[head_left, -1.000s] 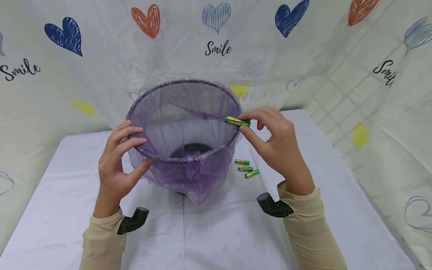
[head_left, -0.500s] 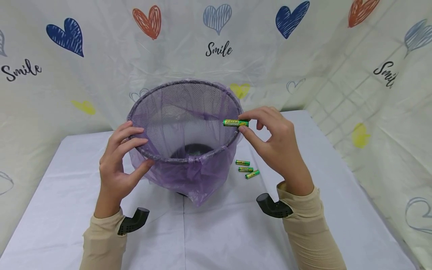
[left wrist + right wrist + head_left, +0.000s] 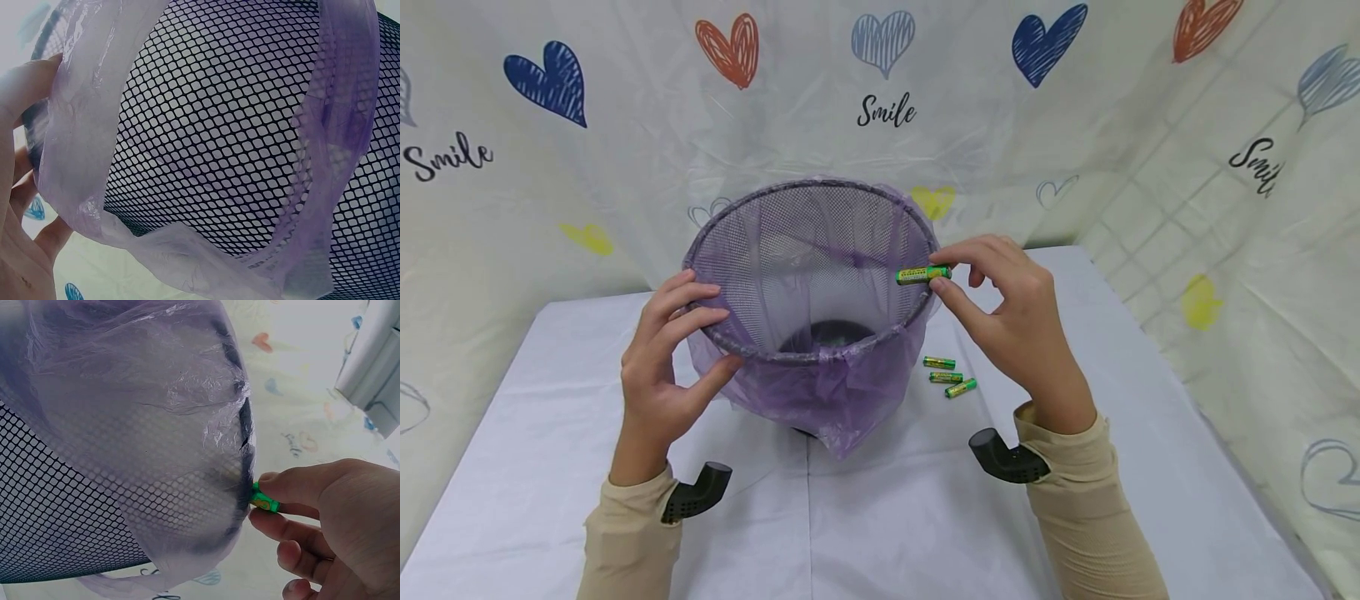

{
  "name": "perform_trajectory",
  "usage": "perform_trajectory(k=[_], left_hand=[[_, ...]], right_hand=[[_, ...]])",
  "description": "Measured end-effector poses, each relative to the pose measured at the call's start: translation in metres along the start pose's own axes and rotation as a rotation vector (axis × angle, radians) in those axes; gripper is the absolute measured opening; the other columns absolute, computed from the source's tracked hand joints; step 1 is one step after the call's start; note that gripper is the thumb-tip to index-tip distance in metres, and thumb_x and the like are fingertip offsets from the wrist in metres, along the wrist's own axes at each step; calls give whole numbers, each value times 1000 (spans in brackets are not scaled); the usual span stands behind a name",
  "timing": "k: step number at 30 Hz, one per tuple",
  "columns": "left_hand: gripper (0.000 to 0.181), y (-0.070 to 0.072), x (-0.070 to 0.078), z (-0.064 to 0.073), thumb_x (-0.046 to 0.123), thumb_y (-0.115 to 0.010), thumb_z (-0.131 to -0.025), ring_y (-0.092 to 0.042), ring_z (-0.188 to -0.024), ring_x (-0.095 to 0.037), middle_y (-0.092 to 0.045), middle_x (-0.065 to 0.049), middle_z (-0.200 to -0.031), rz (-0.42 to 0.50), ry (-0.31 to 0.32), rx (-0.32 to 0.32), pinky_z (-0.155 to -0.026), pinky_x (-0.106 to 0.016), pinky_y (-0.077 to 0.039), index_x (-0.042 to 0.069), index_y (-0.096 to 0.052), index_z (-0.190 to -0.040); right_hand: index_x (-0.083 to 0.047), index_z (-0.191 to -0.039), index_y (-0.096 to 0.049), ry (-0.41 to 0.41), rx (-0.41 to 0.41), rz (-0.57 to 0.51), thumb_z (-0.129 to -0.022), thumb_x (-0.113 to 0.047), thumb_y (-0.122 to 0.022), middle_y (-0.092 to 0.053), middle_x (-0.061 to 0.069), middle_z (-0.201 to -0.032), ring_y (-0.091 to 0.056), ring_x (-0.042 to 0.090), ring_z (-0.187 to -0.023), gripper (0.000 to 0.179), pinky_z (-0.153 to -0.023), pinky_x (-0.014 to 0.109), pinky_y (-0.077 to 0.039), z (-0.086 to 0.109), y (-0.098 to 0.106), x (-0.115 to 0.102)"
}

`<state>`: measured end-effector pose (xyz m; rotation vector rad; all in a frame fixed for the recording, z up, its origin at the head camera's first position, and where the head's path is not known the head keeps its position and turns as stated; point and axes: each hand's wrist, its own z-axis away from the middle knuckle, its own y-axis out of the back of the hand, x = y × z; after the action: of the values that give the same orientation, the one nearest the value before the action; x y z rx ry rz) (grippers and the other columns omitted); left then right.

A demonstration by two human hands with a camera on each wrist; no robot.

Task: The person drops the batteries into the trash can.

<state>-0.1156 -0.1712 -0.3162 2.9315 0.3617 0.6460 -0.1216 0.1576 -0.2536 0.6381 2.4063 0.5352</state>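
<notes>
Green and yellow, the battery [image 3: 916, 275] sits pinched in my right hand [image 3: 1011, 312] at the right edge of the mesh basket [image 3: 782, 357]; my left hand [image 3: 658, 367] grips its left edge.

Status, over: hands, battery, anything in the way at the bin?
Left hand grips lined bin by the rim. Right hand pinches green battery at rim's right side. Three other batteries on table, right of bin. Nothing seen in the way.
</notes>
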Motion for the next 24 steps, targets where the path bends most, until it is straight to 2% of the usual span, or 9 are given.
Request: perform_trajectory(k=[24], left_hand=[[48, 0, 0, 0, 33, -75, -84, -48, -129, -38, -62, -23, -115, -5, -5, 1, -114, -40, -41, -12, -63, -95]], right_hand=[[-3, -98, -72, -9, 39, -10, -84, -6, -72, -71, 7, -92, -51, 13, -80, 15, -73, 19, -39, 2, 4, 0]])
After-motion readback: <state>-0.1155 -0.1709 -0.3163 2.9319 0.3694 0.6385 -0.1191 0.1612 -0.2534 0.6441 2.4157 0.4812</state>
